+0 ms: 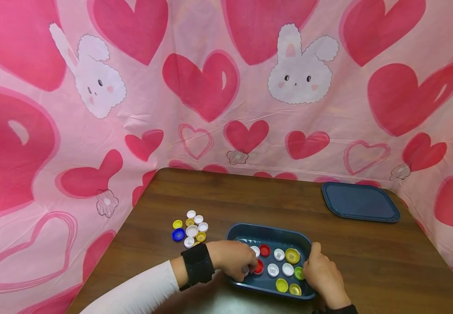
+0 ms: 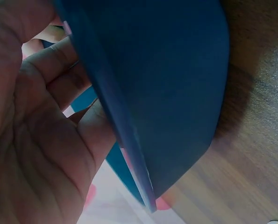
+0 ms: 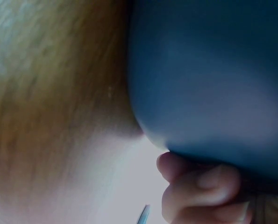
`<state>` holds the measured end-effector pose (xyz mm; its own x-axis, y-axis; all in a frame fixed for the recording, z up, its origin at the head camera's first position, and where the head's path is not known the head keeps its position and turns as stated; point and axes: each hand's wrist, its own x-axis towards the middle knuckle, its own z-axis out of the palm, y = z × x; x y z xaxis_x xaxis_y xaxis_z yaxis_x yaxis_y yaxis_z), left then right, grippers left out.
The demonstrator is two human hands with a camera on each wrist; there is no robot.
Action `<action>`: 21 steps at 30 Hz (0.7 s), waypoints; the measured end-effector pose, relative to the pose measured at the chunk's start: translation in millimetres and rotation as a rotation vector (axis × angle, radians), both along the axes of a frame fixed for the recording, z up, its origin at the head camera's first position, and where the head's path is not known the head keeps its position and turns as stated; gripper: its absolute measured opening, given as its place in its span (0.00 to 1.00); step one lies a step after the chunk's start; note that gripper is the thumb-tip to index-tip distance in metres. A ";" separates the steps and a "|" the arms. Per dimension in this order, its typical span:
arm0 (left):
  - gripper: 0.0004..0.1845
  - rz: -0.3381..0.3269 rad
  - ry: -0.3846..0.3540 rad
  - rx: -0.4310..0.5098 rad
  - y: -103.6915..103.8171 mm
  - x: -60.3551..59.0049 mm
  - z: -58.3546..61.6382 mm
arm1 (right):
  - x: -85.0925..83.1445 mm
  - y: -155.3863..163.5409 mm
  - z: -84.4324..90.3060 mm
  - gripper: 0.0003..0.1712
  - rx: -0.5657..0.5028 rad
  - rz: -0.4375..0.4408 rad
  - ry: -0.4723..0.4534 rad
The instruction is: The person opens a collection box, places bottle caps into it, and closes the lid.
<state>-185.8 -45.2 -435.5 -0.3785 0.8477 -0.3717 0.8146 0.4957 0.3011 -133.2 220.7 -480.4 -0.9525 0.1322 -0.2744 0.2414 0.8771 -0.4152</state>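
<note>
Left hand [image 1: 232, 260] curls into blue tray [image 1: 267, 232], pinching a cap by red bottle cap [image 1: 259, 267]; lift straight up. Right hand [image 1: 322, 275] grips tray's edge, steadying.

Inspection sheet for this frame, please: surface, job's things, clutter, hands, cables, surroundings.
Surface: brown wood-grain table.
Job's things: blue tray near the front edge, holding red, white, yellow and green caps; a second cluster of loose caps lies on the table to its left.
Clutter: blue lid lying flat, far right.
Hands: left hand reaches into the tray, its grip hidden; right hand holds the tray's right rim.
Cables: nothing seen.
Surroundings: pink cloth with hearts and rabbits on all sides.
</note>
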 end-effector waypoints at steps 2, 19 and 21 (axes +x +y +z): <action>0.11 0.009 -0.010 -0.002 0.2 0.0 -0.2 | 0.2 -0.2 -0.2 0.19 0.000 0.001 0.002; 0.16 0.008 0.036 0.088 -13.6 -3.4 9.5 | -0.2 -0.8 2.6 0.20 -0.005 0.002 -0.014; 0.16 0.032 0.031 0.114 -18.8 -6.0 15.0 | -0.3 -0.6 2.5 0.20 -0.006 0.002 -0.021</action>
<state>-191.8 -64.0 -420.5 -0.4157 0.8713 -0.2609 0.8087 0.4854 0.3323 -133.5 220.1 -477.9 -0.9468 0.1284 -0.2951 0.2482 0.8751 -0.4154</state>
